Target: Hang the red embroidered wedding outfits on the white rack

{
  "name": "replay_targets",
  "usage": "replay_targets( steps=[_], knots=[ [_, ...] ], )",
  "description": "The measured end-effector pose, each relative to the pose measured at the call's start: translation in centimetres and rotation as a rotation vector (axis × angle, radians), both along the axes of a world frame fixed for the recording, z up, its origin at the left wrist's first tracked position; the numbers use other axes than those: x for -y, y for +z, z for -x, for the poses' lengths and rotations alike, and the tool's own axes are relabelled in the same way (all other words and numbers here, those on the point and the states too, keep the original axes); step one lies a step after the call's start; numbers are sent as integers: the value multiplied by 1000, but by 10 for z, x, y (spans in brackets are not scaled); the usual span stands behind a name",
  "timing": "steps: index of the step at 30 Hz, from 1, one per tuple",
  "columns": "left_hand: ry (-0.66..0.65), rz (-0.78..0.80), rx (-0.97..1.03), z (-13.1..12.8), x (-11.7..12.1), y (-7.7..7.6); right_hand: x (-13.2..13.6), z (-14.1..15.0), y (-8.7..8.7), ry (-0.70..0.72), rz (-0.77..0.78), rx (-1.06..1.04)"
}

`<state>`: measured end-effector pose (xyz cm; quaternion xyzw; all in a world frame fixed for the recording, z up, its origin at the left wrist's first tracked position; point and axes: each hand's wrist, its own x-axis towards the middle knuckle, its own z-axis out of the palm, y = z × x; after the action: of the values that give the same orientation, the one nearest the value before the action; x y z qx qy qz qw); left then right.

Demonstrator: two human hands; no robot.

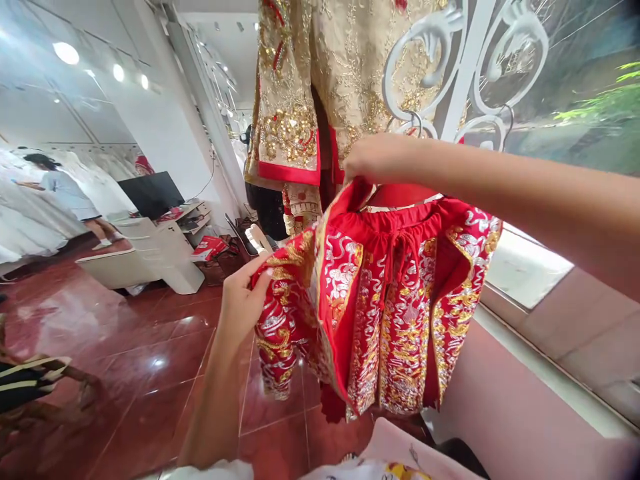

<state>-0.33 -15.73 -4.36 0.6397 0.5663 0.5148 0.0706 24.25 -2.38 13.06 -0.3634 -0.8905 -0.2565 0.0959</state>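
Observation:
In front of me hangs a red embroidered jacket (345, 280) with silver and gold patterns, its front parted. Inside it shows a red skirt (400, 333) with a gathered waist and a tied drawstring. My left hand (243, 297) pinches the jacket's shoulder on the left side, thumb on top of the cloth. At the top, my right hand (367, 159) is closed at the jacket's collar; its fingertips are mostly hidden, and I cannot see whether it also grips a hanger. Behind hangs a beige gown (350, 73) with gold beading and red hems.
A white scrolled metal rack (453, 73) with hooks stands beside a window on the right. Left are a white desk (150, 250), a dark monitor (151, 193) and a red box (209, 248) on a tiled floor (165, 373). A person (65, 190) stands near white dresses farther back.

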Motion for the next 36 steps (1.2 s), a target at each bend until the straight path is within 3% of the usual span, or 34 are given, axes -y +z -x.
replay_targets(
  steps=[4,10,13,16,21,24,26,28,30,32,34,36],
  knots=[
    [-179,89,-113,-17,-4,2,15,-9,-15,55,-84,236],
    [-184,3,-288,-78,-36,35,11,-2,-12,78,-52,237],
    [2,-72,-344,-111,-48,42,5,0,-13,92,-45,156],
    [203,-66,-368,-134,-54,37,2,-1,-20,122,-59,58],
    [224,17,-416,-134,-67,33,24,-15,-28,155,-46,-100],
    [166,43,-473,-120,-79,38,46,-37,-38,168,-110,-395],
    [110,32,-520,-111,-85,44,54,-58,-51,43,-219,-650],
    [35,15,-564,-104,-89,51,56,-82,-68,-214,-286,-812],
    [-44,15,-598,-98,-90,59,54,-104,-84,-479,-254,-828],
    [-96,25,-629,-91,-90,70,53,-121,-96,-650,-141,-750],
    [-98,31,-658,-83,-90,83,57,-131,-103,-692,9,-651],
    [-98,43,-674,-74,-92,97,65,-136,-104,-649,130,-582]
  ],
)
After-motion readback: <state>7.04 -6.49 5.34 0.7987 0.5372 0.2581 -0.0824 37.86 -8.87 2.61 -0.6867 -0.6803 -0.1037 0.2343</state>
